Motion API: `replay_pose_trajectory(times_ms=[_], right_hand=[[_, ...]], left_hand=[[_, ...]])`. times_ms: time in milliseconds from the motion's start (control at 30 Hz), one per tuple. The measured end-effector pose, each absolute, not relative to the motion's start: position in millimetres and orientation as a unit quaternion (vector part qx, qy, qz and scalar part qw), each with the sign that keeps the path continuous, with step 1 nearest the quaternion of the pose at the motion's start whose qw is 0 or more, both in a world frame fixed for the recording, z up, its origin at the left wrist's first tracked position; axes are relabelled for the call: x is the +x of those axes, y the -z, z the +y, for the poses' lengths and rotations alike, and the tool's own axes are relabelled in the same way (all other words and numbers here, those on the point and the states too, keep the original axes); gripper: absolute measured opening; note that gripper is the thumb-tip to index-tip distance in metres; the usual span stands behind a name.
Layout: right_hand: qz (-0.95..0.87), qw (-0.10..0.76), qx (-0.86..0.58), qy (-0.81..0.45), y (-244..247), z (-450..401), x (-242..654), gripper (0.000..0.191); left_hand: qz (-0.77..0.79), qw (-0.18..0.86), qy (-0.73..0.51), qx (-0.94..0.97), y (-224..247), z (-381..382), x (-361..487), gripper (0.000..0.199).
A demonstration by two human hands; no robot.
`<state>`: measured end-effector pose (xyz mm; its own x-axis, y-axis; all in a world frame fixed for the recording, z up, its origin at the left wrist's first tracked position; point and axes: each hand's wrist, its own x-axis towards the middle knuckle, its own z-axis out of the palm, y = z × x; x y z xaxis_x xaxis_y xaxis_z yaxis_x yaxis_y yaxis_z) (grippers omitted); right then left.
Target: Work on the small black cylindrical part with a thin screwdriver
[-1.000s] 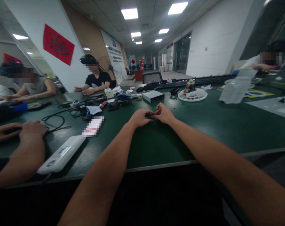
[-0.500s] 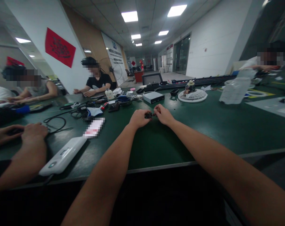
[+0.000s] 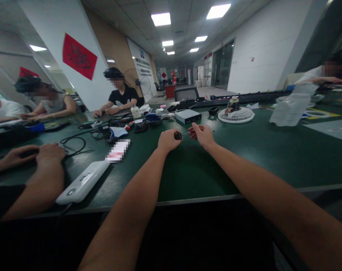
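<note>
My left hand [image 3: 168, 140] is closed around a small black-handled tool [image 3: 178, 136], probably a small screwdriver, low over the green workbench [image 3: 284, 162]. Its thin metal shaft [image 3: 185, 133] points right, toward my right hand [image 3: 202, 135]. The thumb and fingers of that hand are pinched together near the shaft's far end. Whether they hold the shaft or some tiny part is too small to tell. Part of the tool's handle is hidden by my left fingers.
A co-worker's hands [image 3: 32, 155] rest on the bench at left, beside a white plastic case [image 3: 82, 182], a pixelated card [image 3: 118, 150] and black cables [image 3: 73, 143]. A grey metal box [image 3: 188, 116] and a white round fan-like object [image 3: 235, 115] stand ahead.
My hands have drawn apart, and the tool's thin metal shaft now shows between them. The whole view has shifted slightly as my head turned.
</note>
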<state>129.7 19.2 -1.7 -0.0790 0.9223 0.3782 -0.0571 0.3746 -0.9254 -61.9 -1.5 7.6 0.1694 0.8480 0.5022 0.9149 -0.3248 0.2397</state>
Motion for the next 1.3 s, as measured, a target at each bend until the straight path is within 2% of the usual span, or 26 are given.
replay_pose_trajectory(times_ms=[567,1033,1300], right_hand=[[-0.601,0.555,-0.379,-0.432,-2.3,16.0,131.5,0.037],[-0.601,0.547,-0.402,-0.422,0.3,22.1,133.4,0.036],[-0.599,0.540,-0.369,-0.462,-5.0,13.8,133.1,0.035]], left_hand=[[-0.558,0.047,0.283,-0.779,-6.9,-0.7,-60.5,0.027],[-0.547,0.043,0.282,-0.787,-5.2,0.5,-61.1,0.029],[-0.554,0.041,0.277,-0.784,-5.9,-0.3,-62.0,0.029]])
